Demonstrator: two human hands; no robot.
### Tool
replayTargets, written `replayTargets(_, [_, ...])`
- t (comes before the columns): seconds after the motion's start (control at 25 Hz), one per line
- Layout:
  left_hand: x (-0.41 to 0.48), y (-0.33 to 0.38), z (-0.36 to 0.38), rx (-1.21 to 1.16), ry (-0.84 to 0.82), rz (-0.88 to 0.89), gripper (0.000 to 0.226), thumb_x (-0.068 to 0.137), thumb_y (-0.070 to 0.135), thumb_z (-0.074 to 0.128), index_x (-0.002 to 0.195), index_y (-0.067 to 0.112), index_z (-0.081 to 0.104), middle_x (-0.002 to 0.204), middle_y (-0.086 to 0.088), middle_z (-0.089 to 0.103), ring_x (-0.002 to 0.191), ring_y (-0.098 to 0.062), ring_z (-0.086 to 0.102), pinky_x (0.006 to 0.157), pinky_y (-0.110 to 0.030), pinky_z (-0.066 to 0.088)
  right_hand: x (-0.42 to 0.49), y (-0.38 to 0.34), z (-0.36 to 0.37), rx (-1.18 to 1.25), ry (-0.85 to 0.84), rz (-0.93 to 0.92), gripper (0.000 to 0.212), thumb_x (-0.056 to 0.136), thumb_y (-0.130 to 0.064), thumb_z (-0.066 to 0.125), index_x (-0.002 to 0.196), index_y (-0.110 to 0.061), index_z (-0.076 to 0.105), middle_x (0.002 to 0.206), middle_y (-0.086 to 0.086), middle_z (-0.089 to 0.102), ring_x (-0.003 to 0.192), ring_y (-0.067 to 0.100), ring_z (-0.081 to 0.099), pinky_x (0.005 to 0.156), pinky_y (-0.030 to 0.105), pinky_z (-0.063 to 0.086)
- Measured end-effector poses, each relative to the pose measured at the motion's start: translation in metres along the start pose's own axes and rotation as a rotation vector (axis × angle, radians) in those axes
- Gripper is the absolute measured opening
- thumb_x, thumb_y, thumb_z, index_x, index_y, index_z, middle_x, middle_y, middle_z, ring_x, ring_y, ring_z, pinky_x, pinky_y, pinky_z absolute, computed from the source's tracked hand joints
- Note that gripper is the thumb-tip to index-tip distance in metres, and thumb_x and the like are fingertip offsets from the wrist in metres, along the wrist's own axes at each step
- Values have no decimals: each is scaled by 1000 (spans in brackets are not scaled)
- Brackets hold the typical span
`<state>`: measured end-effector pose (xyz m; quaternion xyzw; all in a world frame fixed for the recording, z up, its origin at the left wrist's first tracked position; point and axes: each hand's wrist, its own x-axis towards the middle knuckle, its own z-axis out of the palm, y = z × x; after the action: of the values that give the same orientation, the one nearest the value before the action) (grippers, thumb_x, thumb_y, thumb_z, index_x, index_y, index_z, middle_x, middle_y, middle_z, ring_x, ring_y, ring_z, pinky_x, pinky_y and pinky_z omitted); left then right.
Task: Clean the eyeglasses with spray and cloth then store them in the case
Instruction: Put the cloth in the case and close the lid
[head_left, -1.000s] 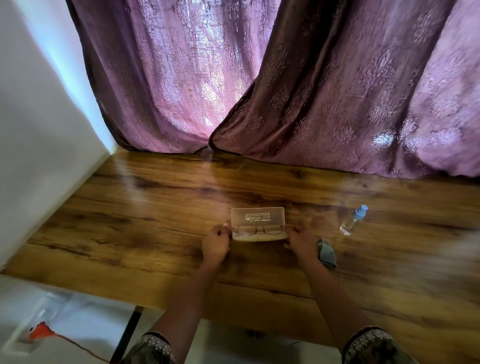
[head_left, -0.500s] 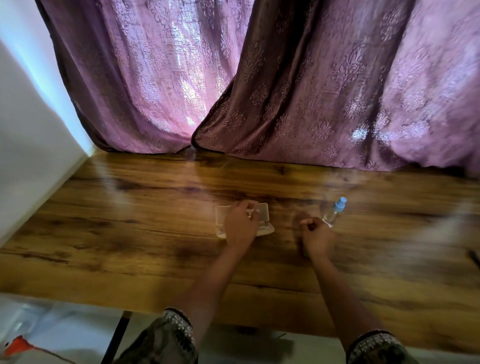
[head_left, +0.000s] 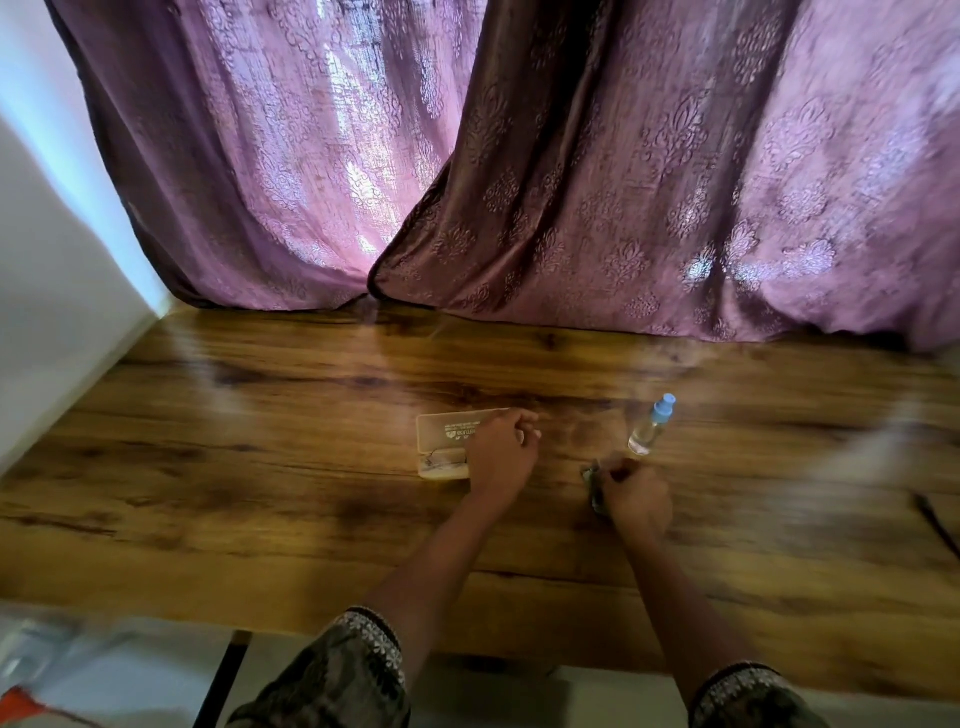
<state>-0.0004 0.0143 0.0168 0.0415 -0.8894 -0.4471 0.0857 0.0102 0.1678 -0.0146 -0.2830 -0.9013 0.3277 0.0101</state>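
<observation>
The eyeglasses (head_left: 441, 461) lie in the open case (head_left: 457, 427) near the middle of the bench (head_left: 260, 493). The left hand (head_left: 501, 454) covers the case's right end with curled fingers, but what its grip closes on cannot be told. To the right, the right hand (head_left: 636, 496) has its grip clenched round the cloth (head_left: 595, 486), with the spray bottle (head_left: 649, 426) just beyond. Little looks done: taking out, spraying, wiping and storing all seem left.
</observation>
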Motion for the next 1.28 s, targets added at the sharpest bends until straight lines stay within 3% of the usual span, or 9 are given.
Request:
replayTargets(0.28, [7, 2, -3, -39, -18, -20, 17, 86, 21, 59, 102, 19, 65, 98, 2, 68, 87, -13, 62, 70, -24, 51, 14, -9, -4, 452, -60, 3, 12, 83, -19, 61, 83, -12, 70, 89, 14, 69, 87, 32, 64, 75, 36, 52])
replayTargets(0.4, [15, 3, -9, -149, -43, -46, 17, 87, 24, 57, 102, 21, 64, 99, 0, 69, 86, -16, 63, 78, -36, 54, 12, -27, -16, 517, -92, -102, 24, 85, -14, 59, 62, -19, 59, 72, 9, 60, 75, 25, 57, 62, 26, 43])
replayTargets(0.48, [20, 7, -15, -188, -49, -51, 20, 88, 24, 57, 105, 18, 64, 104, -2, 67, 92, -15, 61, 84, -35, 52, 8, -43, -25, 563, -178, -222, 22, 86, -10, 58, 66, -17, 61, 70, 5, 59, 70, 16, 53, 56, 17, 42])
replayTargets(0.6, [25, 12, -28, -242, -34, -10, 25, 91, 25, 53, 110, 14, 64, 112, -2, 65, 98, -11, 57, 87, -27, 46, 10, -67, -37, 539, -273, -371, 20, 88, -12, 55, 71, -18, 63, 73, 0, 61, 72, 13, 53, 60, 18, 42])
replayTargets(0.72, [30, 10, -37, -385, -50, -12, 32, 93, 33, 48, 113, 13, 63, 117, -5, 65, 107, -15, 57, 96, -35, 47, 10, -93, -53, 465, -337, -546, 20, 90, -13, 53, 73, -21, 60, 75, -5, 58, 74, 10, 50, 64, 19, 40])
replayTargets(0.84, [35, 11, -46, -641, -209, -67, 41, 95, 39, 43, 112, 8, 64, 117, -12, 65, 111, -24, 59, 97, -35, 47, 9, -116, -66, 412, -431, -725, 19, 90, -15, 54, 76, -27, 61, 79, -5, 61, 81, 16, 55, 74, 31, 42])
replayTargets(1.04, [38, 26, -63, -827, -394, 4, 27, 90, 34, 49, 92, 11, 63, 90, -2, 66, 83, -7, 65, 77, -19, 54, 8, -139, -75, 337, -502, -943, 11, 88, -18, 60, 85, -26, 66, 83, -8, 67, 82, 14, 61, 76, 31, 47])
replayTargets(1.16, [40, 27, -67, -853, -416, 14, 9, 90, 18, 55, 94, 13, 61, 91, -4, 63, 78, -7, 63, 67, -19, 55, 9, -145, -74, 342, -445, -910, 11, 87, -19, 61, 88, -27, 69, 85, -5, 69, 87, 18, 63, 80, 33, 48])
replayTargets(1.28, [40, 29, -70, -967, -371, -25, 12, 92, 9, 49, 92, 15, 60, 90, -1, 63, 79, -8, 63, 69, -23, 55, 2, -142, -69, 603, -476, -604, 16, 89, -29, 57, 96, -19, 67, 90, 0, 65, 93, 21, 59, 81, 33, 49])
